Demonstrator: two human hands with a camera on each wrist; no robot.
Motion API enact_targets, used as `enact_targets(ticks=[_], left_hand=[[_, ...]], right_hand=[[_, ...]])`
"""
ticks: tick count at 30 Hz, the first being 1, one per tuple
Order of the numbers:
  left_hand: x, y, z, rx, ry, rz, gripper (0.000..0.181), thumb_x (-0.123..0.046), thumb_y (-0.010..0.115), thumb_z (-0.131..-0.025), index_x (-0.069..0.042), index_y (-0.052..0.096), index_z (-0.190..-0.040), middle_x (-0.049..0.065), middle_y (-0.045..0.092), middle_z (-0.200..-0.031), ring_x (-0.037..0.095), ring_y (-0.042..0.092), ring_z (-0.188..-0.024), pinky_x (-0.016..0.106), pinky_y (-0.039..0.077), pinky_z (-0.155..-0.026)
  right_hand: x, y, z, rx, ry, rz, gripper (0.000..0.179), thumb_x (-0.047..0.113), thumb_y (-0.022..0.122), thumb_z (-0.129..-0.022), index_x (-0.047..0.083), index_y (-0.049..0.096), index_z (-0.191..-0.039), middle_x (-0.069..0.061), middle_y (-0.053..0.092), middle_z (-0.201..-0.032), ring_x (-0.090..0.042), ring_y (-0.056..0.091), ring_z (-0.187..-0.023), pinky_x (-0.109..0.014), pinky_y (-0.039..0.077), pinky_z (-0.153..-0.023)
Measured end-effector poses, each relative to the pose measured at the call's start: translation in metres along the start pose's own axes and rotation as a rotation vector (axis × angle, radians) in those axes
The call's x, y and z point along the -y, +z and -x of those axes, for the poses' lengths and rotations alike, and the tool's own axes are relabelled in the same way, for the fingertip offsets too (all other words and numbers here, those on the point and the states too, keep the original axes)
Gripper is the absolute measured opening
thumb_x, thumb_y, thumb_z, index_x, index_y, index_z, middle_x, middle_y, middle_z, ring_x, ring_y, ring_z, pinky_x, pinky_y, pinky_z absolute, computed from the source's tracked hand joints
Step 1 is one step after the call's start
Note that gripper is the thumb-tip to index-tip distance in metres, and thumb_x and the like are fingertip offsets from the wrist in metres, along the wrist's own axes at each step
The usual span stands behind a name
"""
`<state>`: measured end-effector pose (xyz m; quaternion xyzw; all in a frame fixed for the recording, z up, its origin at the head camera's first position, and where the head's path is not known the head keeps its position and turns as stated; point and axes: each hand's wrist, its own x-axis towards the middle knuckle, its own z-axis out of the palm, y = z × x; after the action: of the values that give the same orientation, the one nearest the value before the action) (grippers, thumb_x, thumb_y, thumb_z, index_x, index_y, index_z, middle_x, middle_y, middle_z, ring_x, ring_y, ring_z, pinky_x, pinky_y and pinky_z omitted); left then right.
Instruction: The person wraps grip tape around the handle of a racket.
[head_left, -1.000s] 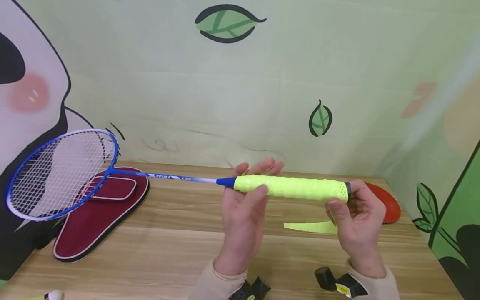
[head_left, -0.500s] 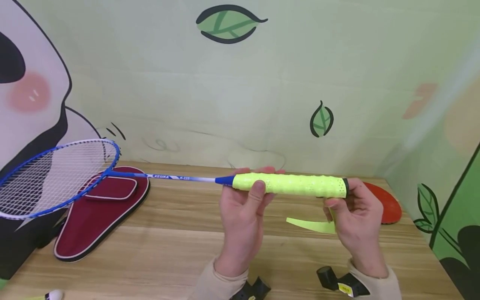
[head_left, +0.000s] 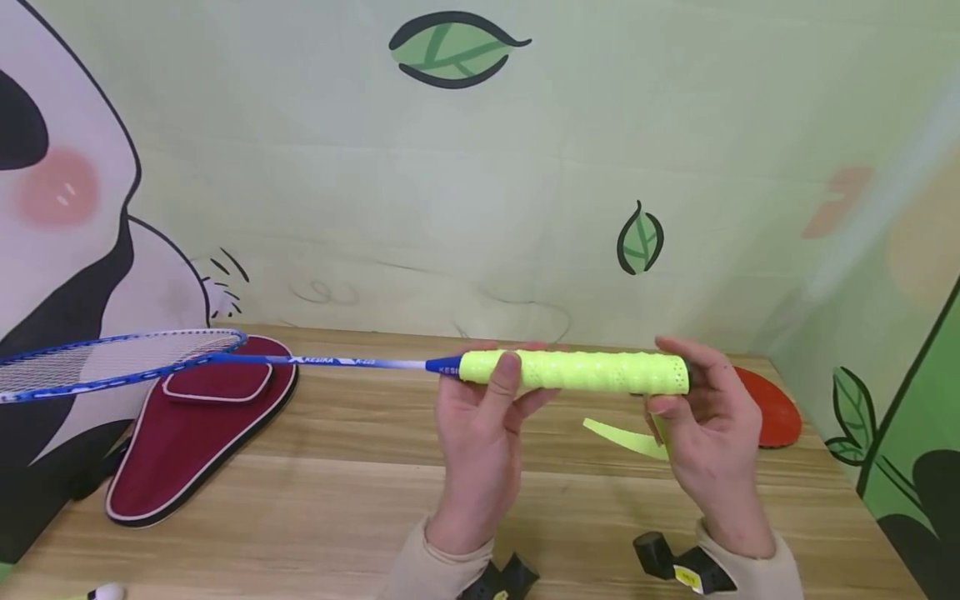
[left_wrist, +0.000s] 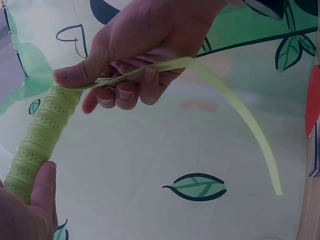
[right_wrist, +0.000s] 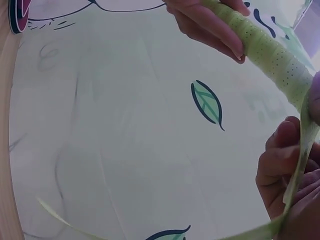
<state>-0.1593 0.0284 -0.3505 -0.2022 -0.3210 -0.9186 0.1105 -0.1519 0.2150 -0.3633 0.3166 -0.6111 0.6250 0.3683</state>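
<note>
A blue and white badminton racket [head_left: 330,362] is held level above the table, its strung head to the left and nearly edge-on. Neon yellow perforated overgrip tape [head_left: 600,372] is wound in overlapping turns along its handle. My left hand [head_left: 477,450] grips the handle near the blue cone, thumb on the near side. At the butt end, my right hand [head_left: 712,454] pinches the tape between thumb and fingers, its index finger raised by the end cap. From that hand a loose tail of tape [left_wrist: 245,110] curves away, tapering to a narrow end.
A maroon racket case [head_left: 202,454] with white piping lies on the wooden table [head_left: 330,517] at left. Behind my right hand is a red paddle-like thing [head_left: 776,408]. A shuttlecock [head_left: 108,592] shows at the bottom left edge. A printed backdrop [head_left: 555,167] stands behind.
The racket has rolled about its shaft, so its head has turned from broadly facing me to nearly edge-on. My right index finger has lifted, and the tape's loose tail has swung.
</note>
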Motion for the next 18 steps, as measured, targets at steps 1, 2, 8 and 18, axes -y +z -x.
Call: enact_targets(ticks=[1,2,8,18], left_hand=[[-0.0002,0.0,-0.0003,-0.006,-0.001,-0.003,0.01,-0.006,0.059,-0.097,-0.005,0.05,-0.103,0.012,0.069,-0.098,0.025,0.07,-0.088,0.04,0.061,-0.076],[-0.0006,0.0,-0.0006,-0.01,-0.003,-0.008,0.011,-0.006,0.059,-0.097,-0.006,0.05,-0.102,0.011,0.069,-0.097,0.024,0.07,-0.087,0.041,0.061,-0.076],[-0.0007,-0.0011,-0.001,-0.021,0.004,-0.031,0.013,-0.01,0.062,-0.096,-0.01,0.05,-0.101,0.006,0.064,-0.09,0.019,0.067,-0.078,0.039,0.061,-0.072],[-0.0018,-0.003,-0.0012,0.124,0.012,0.11,0.03,0.009,0.049,-0.095,-0.011,0.047,-0.116,0.017,0.066,-0.112,0.039,0.063,-0.108,0.05,0.048,-0.1]], right_hand=[[0.0005,0.0006,0.0001,-0.002,-0.004,0.023,0.053,0.02,0.075,-0.083,-0.02,0.054,-0.109,-0.008,0.065,-0.085,-0.011,0.049,-0.055,-0.02,0.038,-0.041],[0.001,0.0014,0.0,-0.004,-0.006,0.037,0.053,0.02,0.075,-0.083,-0.02,0.054,-0.109,-0.007,0.064,-0.083,-0.011,0.049,-0.056,-0.02,0.038,-0.041],[0.0033,0.0068,-0.0002,-0.045,-0.049,0.058,0.045,0.019,0.076,-0.084,-0.019,0.052,-0.089,-0.006,0.053,-0.069,-0.009,0.044,-0.055,-0.018,0.035,-0.041],[0.0008,0.0078,0.0024,-0.102,0.014,0.045,0.035,0.014,0.072,-0.09,-0.015,0.053,-0.084,-0.007,0.052,-0.059,-0.009,0.042,-0.048,-0.021,0.029,-0.036]])
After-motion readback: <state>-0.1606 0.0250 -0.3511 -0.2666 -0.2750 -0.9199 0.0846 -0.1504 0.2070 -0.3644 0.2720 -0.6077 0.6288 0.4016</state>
